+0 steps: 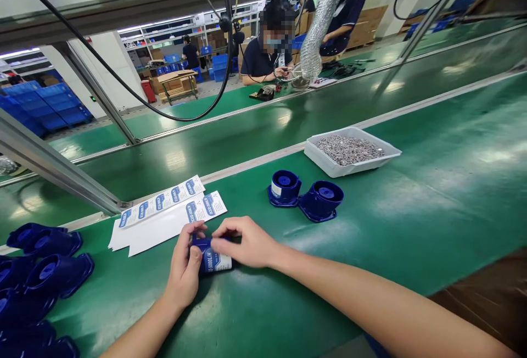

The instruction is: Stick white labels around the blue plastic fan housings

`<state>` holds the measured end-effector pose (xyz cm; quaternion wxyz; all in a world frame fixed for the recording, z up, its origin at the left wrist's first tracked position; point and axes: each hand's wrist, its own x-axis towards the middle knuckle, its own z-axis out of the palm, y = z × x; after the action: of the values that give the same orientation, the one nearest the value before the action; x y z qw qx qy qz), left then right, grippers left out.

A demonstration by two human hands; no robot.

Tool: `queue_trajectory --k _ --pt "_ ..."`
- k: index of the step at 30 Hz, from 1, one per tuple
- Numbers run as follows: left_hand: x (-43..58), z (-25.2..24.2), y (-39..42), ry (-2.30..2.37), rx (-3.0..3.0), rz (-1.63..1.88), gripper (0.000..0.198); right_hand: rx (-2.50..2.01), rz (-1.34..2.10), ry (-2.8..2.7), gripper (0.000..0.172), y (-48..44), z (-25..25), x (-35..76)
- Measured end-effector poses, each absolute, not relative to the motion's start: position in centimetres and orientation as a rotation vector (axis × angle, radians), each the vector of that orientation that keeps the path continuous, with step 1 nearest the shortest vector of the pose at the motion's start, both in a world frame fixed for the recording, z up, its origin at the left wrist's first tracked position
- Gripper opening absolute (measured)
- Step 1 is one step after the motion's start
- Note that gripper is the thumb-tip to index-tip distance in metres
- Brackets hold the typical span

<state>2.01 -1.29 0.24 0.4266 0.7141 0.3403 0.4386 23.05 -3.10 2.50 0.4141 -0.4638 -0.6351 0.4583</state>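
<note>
Both hands are on a blue plastic housing (206, 244) that lies on its side on the green table, a white and blue label (220, 262) on its curved face. My left hand (187, 262) wraps round its left end, thumb toward me. From the right, my right hand (245, 242) presses its thumb on the label's upper part, its fingers curled behind the housing. Just beyond the hands lie sheets of labels (152, 231), partly overlapping, with some labels gone from the backing. Two similar blue housings (323, 200) stand upright farther right, and a label shows on one of them.
Several more blue housings (57, 273) crowd the left edge of the table. A white tray (349, 168) of small metal parts sits at the back right. Metal frame posts (61, 166) and a hanging black cable (181, 118) border the far side. Across the belt a co-worker (269, 53) sits.
</note>
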Motion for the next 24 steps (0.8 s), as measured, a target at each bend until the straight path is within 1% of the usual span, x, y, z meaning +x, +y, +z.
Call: queue_trajectory --k 2,3,4,6,8,12,16,20,24 --pt "2.1 0.1 -1.4 0.86 1.762 1.063 0.058 -1.08 0.809 -1.911 0.061 -4.0 2.3 22.5" --pt "2.2 0.1 -1.5 0.856 1.756 1.046 0.06 -1.04 0.617 -2.044 0.067 -4.4 2.0 22.2" --pt "2.2 0.0 -1.6 0.852 1.754 1.034 0.062 -1.017 0.464 -2.121 0.066 -4.6 1.8 21.9" --pt "2.3 -0.1 -1.8 0.859 1.748 1.03 0.064 -1.03 0.37 -2.112 0.058 -4.7 1.3 21.3" --pt "2.4 -0.2 -1.9 0.88 1.731 1.045 0.062 -1.063 0.46 -2.015 0.054 -4.6 1.3 21.1" --pt "2.3 -0.2 -1.9 0.87 1.737 1.048 0.056 -1.147 0.787 -1.787 0.053 -4.2 2.2 21.1" --pt "2.0 -0.4 -1.9 0.823 1.798 1.022 0.053 -1.17 1.093 -1.552 0.041 -3.8 2.6 21.3" --pt "2.0 -0.5 -1.9 0.774 1.806 1.016 0.054 -1.13 1.224 -1.46 0.032 -3.1 2.3 21.6" --pt "1.9 -0.2 -1.8 0.72 1.786 0.979 0.047 -1.145 1.265 -1.471 0.031 -2.7 2.4 22.2"
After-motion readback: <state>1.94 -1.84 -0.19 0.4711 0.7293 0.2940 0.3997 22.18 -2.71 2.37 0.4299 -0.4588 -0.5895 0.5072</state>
